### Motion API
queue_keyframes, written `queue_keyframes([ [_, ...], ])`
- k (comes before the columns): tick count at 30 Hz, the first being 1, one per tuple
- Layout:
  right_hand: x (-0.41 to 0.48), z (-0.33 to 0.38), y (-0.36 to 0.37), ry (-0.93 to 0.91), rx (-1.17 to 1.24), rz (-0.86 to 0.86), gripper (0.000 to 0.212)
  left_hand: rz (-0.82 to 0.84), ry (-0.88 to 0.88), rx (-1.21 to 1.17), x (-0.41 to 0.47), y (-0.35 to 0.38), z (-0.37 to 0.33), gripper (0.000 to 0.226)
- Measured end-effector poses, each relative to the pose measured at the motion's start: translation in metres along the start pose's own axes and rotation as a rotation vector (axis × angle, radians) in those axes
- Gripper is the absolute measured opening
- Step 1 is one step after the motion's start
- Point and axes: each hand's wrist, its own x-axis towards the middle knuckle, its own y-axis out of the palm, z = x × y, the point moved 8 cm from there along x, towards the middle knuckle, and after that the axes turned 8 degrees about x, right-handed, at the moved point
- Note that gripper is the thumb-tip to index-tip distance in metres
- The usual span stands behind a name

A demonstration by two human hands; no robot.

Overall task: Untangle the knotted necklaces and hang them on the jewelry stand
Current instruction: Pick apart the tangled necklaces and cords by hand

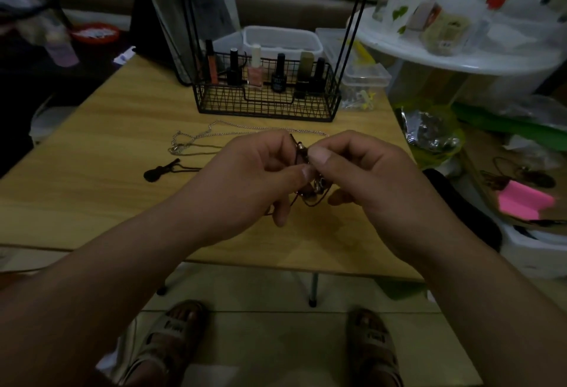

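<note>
Left hand [254, 178], right hand [365, 168] pinch knotted necklace [317, 187].

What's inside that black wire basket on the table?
Small bottles stand upright in the basket: a pink bottle, several black bottles and a tall orange tube. The wires hide its floor, so anything lying flat there cannot be seen.

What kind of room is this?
Probably a cluttered living room at home: a sofa behind the wooden table, a row of nail polish bottles, and plastic tubs of odds and ends.
</note>
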Motion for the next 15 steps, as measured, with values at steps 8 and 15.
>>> queue_keyframes([
  [8, 0.004, -0.012, -0.014, 0.100, 0.019, -0.056, 0.014, -0.060, -0.045, 0.059, -0.001, -0.004, 0.003, 0.014],
  [15, 0.001, -0.024, 0.001, 0.320, 0.522, 0.037, 0.020, -0.047, -0.154, -0.334, 0.002, -0.006, 0.009, 0.019],
])
